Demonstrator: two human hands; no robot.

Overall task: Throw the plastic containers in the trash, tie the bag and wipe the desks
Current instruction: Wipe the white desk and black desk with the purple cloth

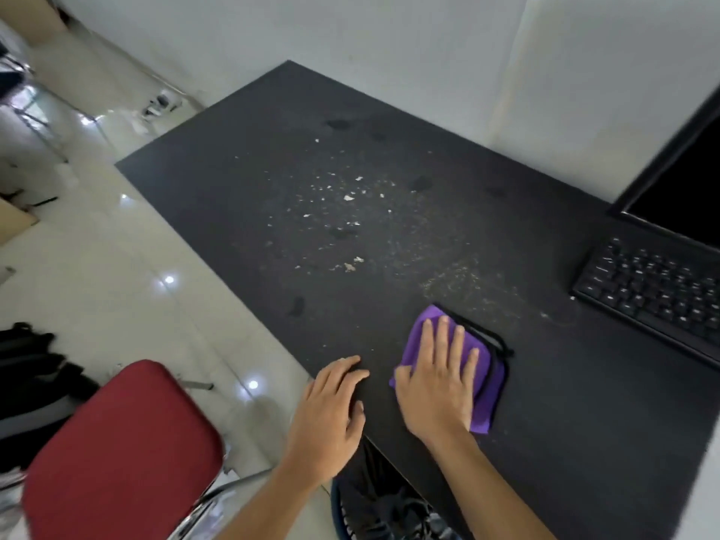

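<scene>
A black desk [389, 122] fills the middle of the view, strewn with pale crumbs [348, 197] and dusty smears around its centre. A folded purple cloth [489, 387] with a black edge lies near the desk's front edge. My right hand [438, 380] presses flat on the cloth with straight fingers. My left hand [331, 415] rests open on the desk's front edge just left of the cloth, fingertips on the surface. No plastic containers or trash bag are in view.
A black keyboard [654, 290] and a dark monitor [682, 189] stand at the desk's right side. A red-seated chair [124, 454] is at the lower left on the pale tiled floor. A dark bag [31, 368] lies at the far left. A white wall backs the desk.
</scene>
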